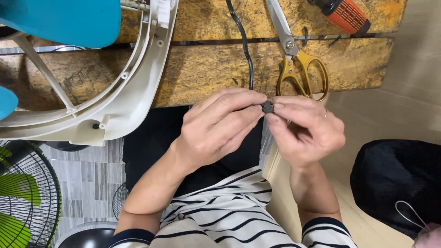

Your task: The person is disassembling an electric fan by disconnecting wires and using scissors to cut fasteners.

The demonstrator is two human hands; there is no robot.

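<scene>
Left hand (216, 126) and right hand (305, 131) meet just off the near edge of the bench (206, 69). Both grips pinched tight on one small black round part (267, 107) — thumb and fingertips of each hand closing on it from either side. A black cable (243, 43) runs down the bench to the hands; whether it joins the part, cannot tell. Gold-handled scissors (298, 64) lie just beyond the right hand — untouched. White fan housing (133, 87) at left.

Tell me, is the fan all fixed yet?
Not yet. The white fan frame lies open on the wooden bench, so taking it apart looks done. Right now the left hand and right hand pinch the black cable's end. The scissors lie unused beside it.
</scene>
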